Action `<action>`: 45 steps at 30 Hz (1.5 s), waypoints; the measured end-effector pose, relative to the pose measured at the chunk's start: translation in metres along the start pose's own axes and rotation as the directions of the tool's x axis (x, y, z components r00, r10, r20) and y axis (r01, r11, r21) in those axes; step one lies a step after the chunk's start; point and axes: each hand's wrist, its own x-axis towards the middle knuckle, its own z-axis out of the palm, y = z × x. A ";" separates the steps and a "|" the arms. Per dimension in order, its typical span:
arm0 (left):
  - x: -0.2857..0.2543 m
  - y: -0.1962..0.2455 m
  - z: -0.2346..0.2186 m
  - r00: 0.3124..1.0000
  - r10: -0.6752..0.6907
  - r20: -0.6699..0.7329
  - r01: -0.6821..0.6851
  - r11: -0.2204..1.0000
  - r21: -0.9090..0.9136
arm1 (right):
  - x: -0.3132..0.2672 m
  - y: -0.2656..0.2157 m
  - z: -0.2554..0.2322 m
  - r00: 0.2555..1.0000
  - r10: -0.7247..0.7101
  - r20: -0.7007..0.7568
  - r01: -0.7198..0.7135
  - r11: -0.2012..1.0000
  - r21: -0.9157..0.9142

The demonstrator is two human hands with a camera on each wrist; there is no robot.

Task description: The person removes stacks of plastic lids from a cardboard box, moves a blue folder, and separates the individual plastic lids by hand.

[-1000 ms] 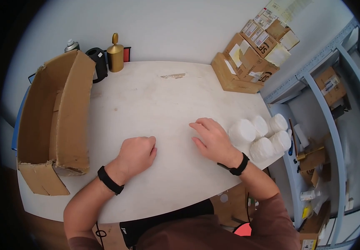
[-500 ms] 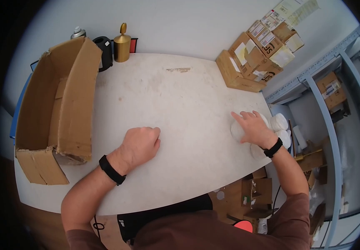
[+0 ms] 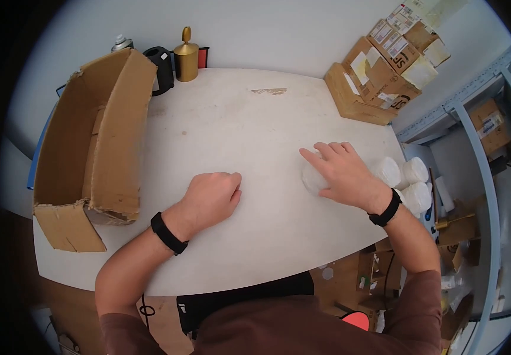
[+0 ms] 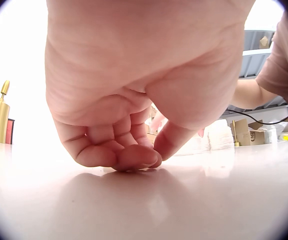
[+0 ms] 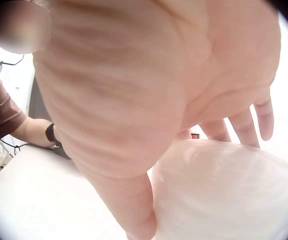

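Note:
My right hand grips a white, plastic-wrapped round roll from above, thumb on the near side and fingers over the far side. In the right wrist view the roll's pale wrapped body fills the space beneath my palm. Just right of that hand, several similar white rolls stand grouped at the table's right edge, partly hidden by my wrist. My left hand rests on the white table, fingers loosely curled with nothing in them; its fingertips meet the tabletop.
At the left lies a long open cardboard box with a flap hanging toward me. Behind it are a gold canister and a black cylindrical object. Stacked cartons occupy the back right corner, beside a blue-grey metal shelf.
My right hand has reached right to the group of rolls, taken hold of one and drawn it left, away from the others. My left hand stays in place on the table.

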 end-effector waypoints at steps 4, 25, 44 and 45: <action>-0.001 0.005 -0.008 0.999 -0.043 -0.021 0.041 0.997 -0.070 | 0.034 -0.029 -0.003 0.932 -0.223 -0.285 0.240 0.970 0.028; 0.005 0.014 -0.017 0.988 0.154 -0.022 -0.155 0.982 -0.109 | 0.031 -0.049 0.048 0.924 -0.064 -0.377 0.182 0.941 0.284; 0.005 0.017 -0.018 0.993 0.002 -0.119 -0.010 0.997 -0.071 | 0.015 -0.002 0.060 0.951 0.036 -0.306 0.041 0.970 0.241; 0.005 0.018 -0.018 0.990 -0.039 -0.134 0.028 0.996 -0.085 | 0.013 -0.001 0.060 0.955 0.048 -0.292 0.020 0.974 0.226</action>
